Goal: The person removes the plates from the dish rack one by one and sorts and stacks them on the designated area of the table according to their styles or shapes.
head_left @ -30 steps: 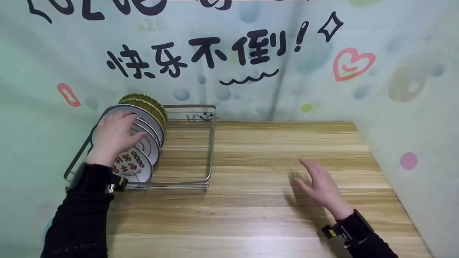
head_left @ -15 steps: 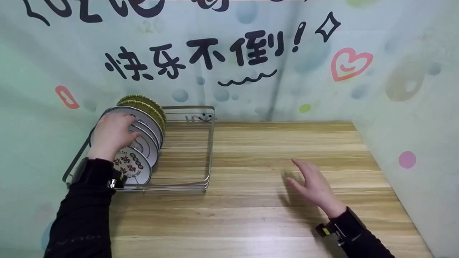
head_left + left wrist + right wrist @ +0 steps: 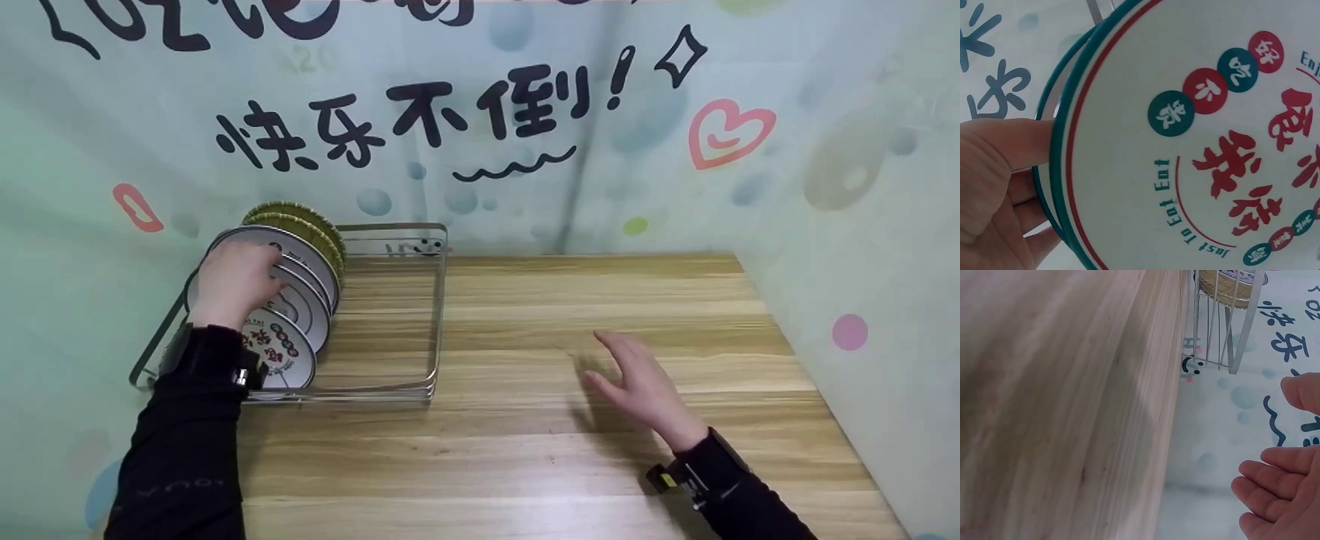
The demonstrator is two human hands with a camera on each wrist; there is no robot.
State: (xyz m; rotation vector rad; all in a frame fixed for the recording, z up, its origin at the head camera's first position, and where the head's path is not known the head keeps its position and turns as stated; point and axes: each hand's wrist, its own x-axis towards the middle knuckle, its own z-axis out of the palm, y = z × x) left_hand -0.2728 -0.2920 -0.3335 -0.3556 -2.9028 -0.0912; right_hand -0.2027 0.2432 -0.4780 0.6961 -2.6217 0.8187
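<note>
My left hand (image 3: 236,281) reaches into a metal wire rack (image 3: 439,322) where several white dark-rimmed plates stand on edge. In front is a plate with red characters (image 3: 1123,169), its rim green and red. Behind it, my left hand pinches a second plate (image 3: 1045,107) at the rim, the thumb on its front side and fingers behind; the thumb tip is hidden by the front plate. My right hand (image 3: 637,386) hovers over the wooden table, right of the rack, holding nothing, its fingers spread from the thumb.
Two yellow-green woven round trays (image 3: 300,215) stand upright at the back of the rack. The wooden table (image 3: 525,450) stretches to the right. A printed cloth (image 3: 510,195) hangs behind, with pale side walls left and right.
My left thumb has drawn in toward the fingers at the plates. The right hand has drifted left over the table. The view has shifted slightly.
</note>
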